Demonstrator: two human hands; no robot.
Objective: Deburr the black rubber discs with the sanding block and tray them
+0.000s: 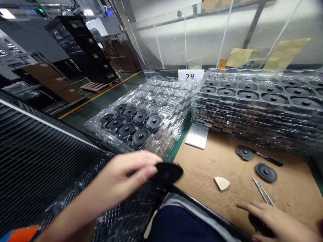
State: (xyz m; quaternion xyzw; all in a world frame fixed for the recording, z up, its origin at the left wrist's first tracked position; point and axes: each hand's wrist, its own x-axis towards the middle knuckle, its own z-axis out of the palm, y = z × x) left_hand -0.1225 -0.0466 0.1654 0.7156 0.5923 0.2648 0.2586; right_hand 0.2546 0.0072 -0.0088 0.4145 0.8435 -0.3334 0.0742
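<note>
My left hand (133, 173) pinches a thin black disc (168, 172) by its edge, between thumb and fingers. The disc is held in the air left of the cardboard-covered table (202, 168). At the lower right, my right hand (275, 218) is closed around a dark round disc (259, 224), partly hidden by the fingers and blurred. Just above that hand lies a utility knife (263, 192). Two grey-black discs with a centre knob, one nearer (266, 172) and one farther (244, 153), lie flat on the cardboard. A pale wedge-shaped piece (222, 183) rests left of the knife.
A stack of clear trays (174, 129), its top partly filled with black discs (140, 136), stands ahead left. Another tray stack (227, 116) spans the back right. A black-handled tool (270, 159) and a paper pad (197, 136) lie on the table. Ribbed black material (37, 168) is at left.
</note>
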